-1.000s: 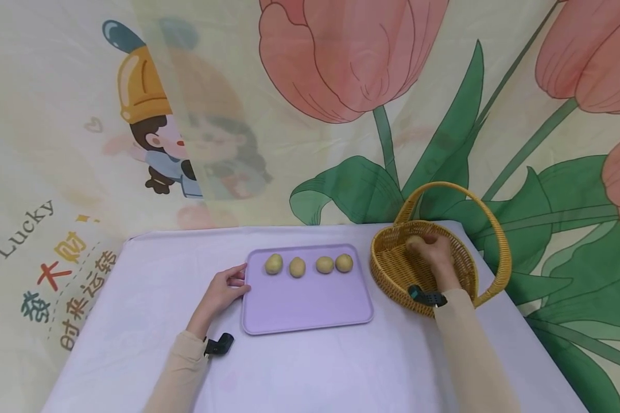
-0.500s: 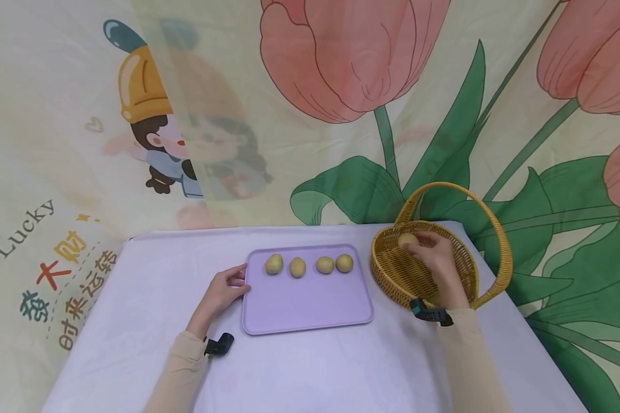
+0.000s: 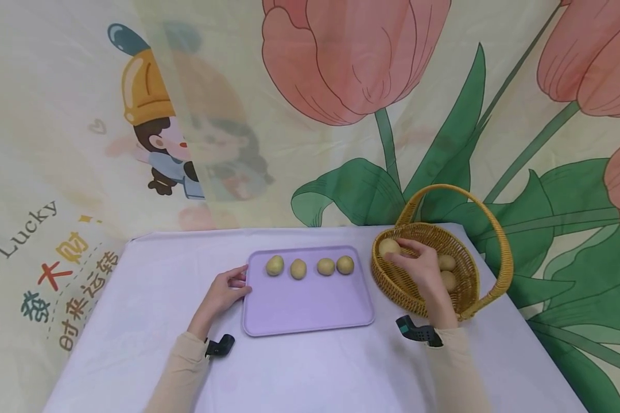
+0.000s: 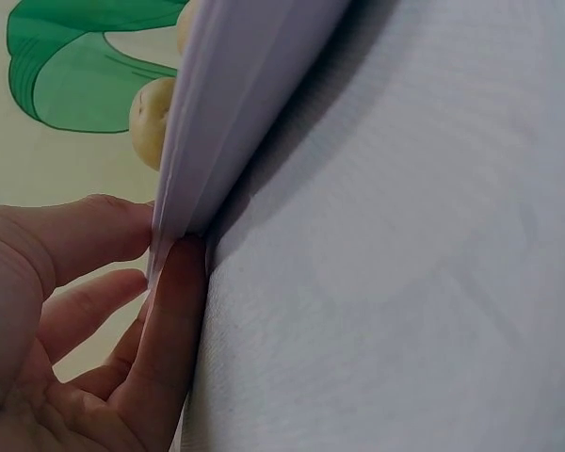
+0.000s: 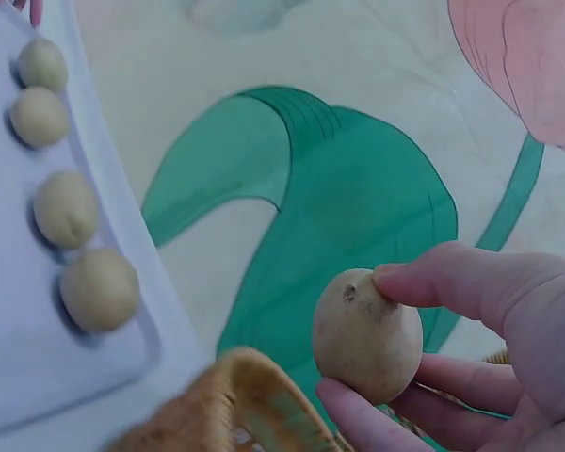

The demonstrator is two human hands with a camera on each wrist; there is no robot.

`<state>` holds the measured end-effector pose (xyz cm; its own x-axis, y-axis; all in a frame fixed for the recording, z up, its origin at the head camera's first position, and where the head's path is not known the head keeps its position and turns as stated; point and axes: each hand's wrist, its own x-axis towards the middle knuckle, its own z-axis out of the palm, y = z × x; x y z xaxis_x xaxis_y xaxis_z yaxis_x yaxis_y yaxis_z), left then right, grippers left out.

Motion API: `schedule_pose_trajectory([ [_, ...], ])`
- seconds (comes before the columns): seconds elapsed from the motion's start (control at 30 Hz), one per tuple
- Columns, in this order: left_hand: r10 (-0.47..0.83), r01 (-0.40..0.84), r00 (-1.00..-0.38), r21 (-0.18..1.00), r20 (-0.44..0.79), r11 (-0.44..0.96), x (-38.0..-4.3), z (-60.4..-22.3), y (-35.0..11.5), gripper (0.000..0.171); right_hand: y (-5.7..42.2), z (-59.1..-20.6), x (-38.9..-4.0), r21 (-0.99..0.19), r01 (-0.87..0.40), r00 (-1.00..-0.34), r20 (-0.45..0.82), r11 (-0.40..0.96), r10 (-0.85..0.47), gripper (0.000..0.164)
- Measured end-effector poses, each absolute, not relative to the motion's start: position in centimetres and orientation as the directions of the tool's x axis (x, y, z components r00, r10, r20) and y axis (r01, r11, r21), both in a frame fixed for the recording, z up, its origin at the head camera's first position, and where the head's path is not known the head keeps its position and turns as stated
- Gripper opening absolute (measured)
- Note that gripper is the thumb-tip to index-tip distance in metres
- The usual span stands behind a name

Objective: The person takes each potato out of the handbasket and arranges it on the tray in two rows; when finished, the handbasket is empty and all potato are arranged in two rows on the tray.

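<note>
My right hand (image 3: 421, 269) pinches a small tan potato (image 5: 367, 336) between thumb and fingertips. In the head view it is over the left part of the wicker basket (image 3: 390, 287). Two more potatoes (image 3: 447, 272) lie inside the basket, right of the hand. At the left, my left hand (image 3: 224, 292) holds the near-left edge of the lilac tray (image 3: 310, 307), thumb and fingers on either side of its rim (image 4: 184, 188). Several potatoes (image 3: 298, 269) sit in a row along the tray's far side.
A tall arched handle (image 3: 505, 258) rises over the basket's right side. The white-covered table (image 3: 299, 373) ends at a printed cloth backdrop (image 3: 336, 172) with tulips. A black wrist camera (image 3: 415, 331) is strapped to each wrist.
My right hand has lifted the potato from within the basket and moved left toward the basket's left rim, uncovering the potatoes on the right. My left hand stays on the tray.
</note>
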<state>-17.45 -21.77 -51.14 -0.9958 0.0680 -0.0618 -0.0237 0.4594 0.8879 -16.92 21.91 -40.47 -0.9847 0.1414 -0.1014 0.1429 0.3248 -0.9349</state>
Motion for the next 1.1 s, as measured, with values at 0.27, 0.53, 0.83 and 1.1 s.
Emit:
schedule_pose_trajectory([
  [0.27, 0.064, -0.026, -0.996, 0.886, -0.062, 0.463, -17.4, -51.0, -21.7, 0.059, 19.2, -41.2, -16.3, -0.956, 0.107, -0.990, -0.078, 0.272, 0.113, 0.056],
  [0.53, 0.062, -0.024, -0.996, 0.879, -0.061, 0.477, -17.4, -50.9, -21.6, 0.059, 15.9, -42.7, -15.8, -0.961, 0.070, -0.996, -0.050, 0.268, 0.080, 0.053],
  [0.83, 0.067, -0.020, -0.996, 0.892, -0.057, 0.452, -17.4, -51.2, -21.6, 0.059, 12.3, -45.7, -14.9, -0.984, 0.032, -0.999, -0.027, 0.175, 0.035, 0.048],
  [1.1, 0.061, -0.024, -0.996, 0.887, -0.059, 0.460, -17.5, -51.3, -21.7, 0.059, 9.5, -48.1, -14.1, -0.985, -0.039, -0.995, 0.023, 0.168, -0.094, 0.049],
])
